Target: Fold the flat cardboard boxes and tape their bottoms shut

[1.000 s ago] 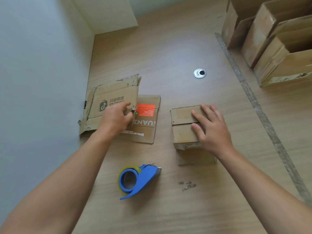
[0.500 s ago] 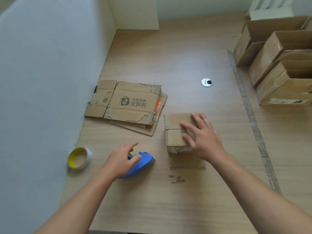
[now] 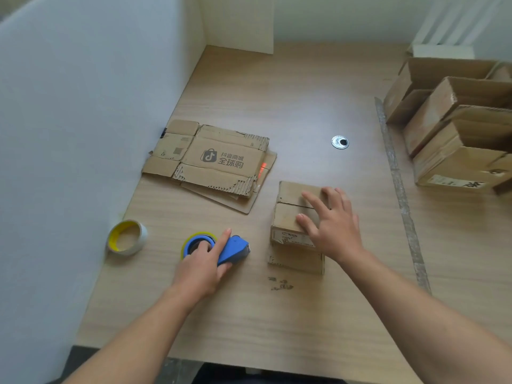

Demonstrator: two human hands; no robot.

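Spare tape roll [image 3: 127,237] sits far left, then my left hand [image 3: 203,266] has its fingers wrapped round the blue tape dispenser [image 3: 232,249] on the table [image 3: 277,328]. Right hand [image 3: 332,228] lies flat, fingers spread, pressing the folded box [image 3: 288,217] flaps down mid-table.

One view only: a wide-angle head cam, looking forward and steeply down at the desk [image 3: 304,92] from over its near edge, which shows at the bottom of frame. It sits close - both forearms come in from the bottom, left hand [image 3: 202,267] on the dispenser [image 3: 232,249] left of centre, right hand [image 3: 332,228] on the box [image 3: 288,214] right of centre. The wall [image 3: 83,134] fills the left side, flat cardboard [image 3: 221,162] lies beyond the hands, and the open boxes [image 3: 457,139] are cut off by the right edge - straight lines lean toward the borders.
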